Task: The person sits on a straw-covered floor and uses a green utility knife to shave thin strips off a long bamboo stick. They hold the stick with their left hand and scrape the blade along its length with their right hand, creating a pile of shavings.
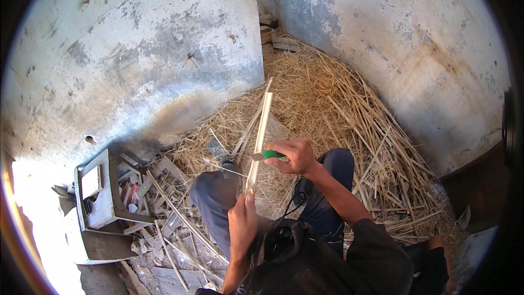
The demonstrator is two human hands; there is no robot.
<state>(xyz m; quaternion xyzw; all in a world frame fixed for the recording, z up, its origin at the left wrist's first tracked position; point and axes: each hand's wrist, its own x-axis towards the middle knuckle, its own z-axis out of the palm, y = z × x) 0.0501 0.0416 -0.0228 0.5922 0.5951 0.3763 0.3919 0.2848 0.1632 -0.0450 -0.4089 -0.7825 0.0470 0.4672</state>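
- The pale wooden strip (263, 125) is in the middle of the frame, slanting from the lower centre up toward the shavings in the upper centre.
- The left hand (243, 223), at the lower centre, has its grip closed around the strip's near end, with the thumb lying along the top.
- The right hand (295, 155), just right of the frame's centre, has its fingers wrapped around the green handle of a knife (272, 154); this grip, too, looks fully closed.
- The knife's blade lies across the strip, a little beyond the left hand. Whether it bites into the wood or only rests on it, one cannot tell.
- The step in hand appears to be shaving or trimming the strip, with one hand steadying and the other cutting.
- The next move seems to call for a firm left grip and a shallow, even blade angle, the stroke directed away from the left thumb.
- Straw-like shavings (311, 84) cover the floor from the upper centre toward the right, and many long thin sticks (376, 155) lie heaped at the right.
- A worn wooden box (112, 207) with scraps inside stands at the lower left.
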